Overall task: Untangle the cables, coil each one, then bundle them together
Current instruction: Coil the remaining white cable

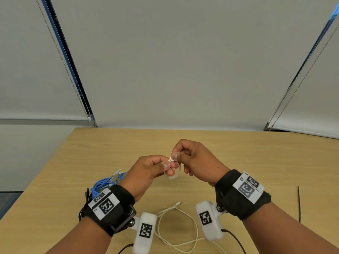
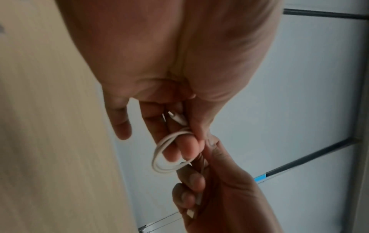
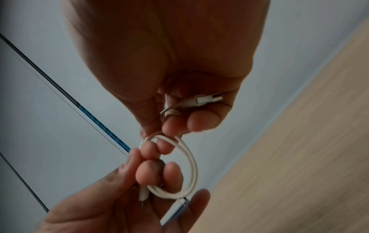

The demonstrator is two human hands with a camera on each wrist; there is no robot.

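Note:
A short white cable (image 1: pixel 174 172) is wound into a small coil (image 3: pixel 189 170) held above the table between both hands. My left hand (image 1: pixel 156 167) pinches the coil (image 2: pixel 165 151) with thumb and fingers, two fingertips poking through the loop. My right hand (image 1: pixel 189 156) pinches the coil's top, and its curled fingers hold the cable's USB plug (image 3: pixel 209 99). A bundle of blue cables (image 1: pixel 104 184) lies on the table beside my left wrist. A longer white cable (image 1: pixel 183 224) lies loose on the table between my forearms.
The wooden table (image 1: pixel 256 162) stretches ahead and to the right. A thin dark cable (image 1: pixel 299 204) lies at the right. A black cable (image 1: pixel 87 194) sits by the blue bundle. White blinds with bead chains (image 1: pixel 64 63) hang behind the table.

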